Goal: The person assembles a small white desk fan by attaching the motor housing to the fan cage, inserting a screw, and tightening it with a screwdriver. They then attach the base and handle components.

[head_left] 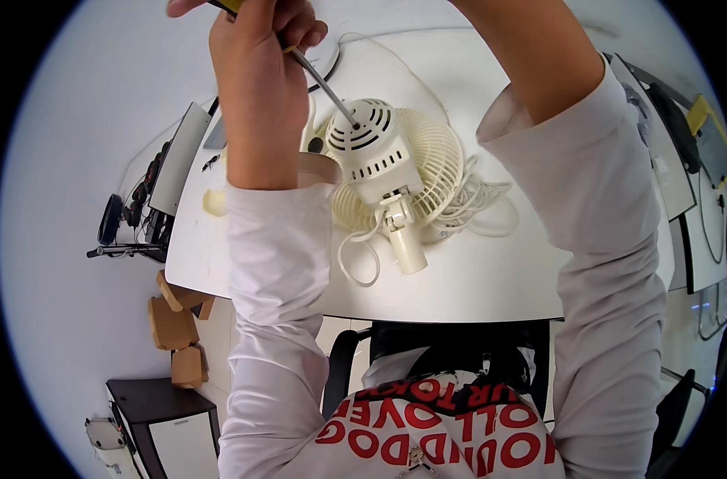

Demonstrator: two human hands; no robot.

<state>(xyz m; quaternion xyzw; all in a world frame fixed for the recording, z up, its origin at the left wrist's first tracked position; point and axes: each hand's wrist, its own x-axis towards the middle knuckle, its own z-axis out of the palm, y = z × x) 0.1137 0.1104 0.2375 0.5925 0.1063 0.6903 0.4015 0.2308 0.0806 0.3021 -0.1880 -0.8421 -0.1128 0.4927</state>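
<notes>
My left hand [261,60], at the upper edge, is closed around the yellow-and-black handle of a screwdriver [322,84]. Its metal shaft slants down to the right, and the tip meets the slotted back of a cream fan's motor housing [377,164]. The fan lies on the table with its round grille [441,156] beneath the housing and its short neck [408,249] pointing toward me. A loop of cord hangs by the neck. My right forearm reaches out past the top edge, so the right hand is out of sight.
A coiled white cable [481,198] lies right of the fan on the white table [491,283]. A round brownish-rimmed object [319,166] is partly hidden behind my left wrist. Cardboard boxes [172,323] and a dark-topped cabinet [160,399] stand at lower left. Side desks flank the table.
</notes>
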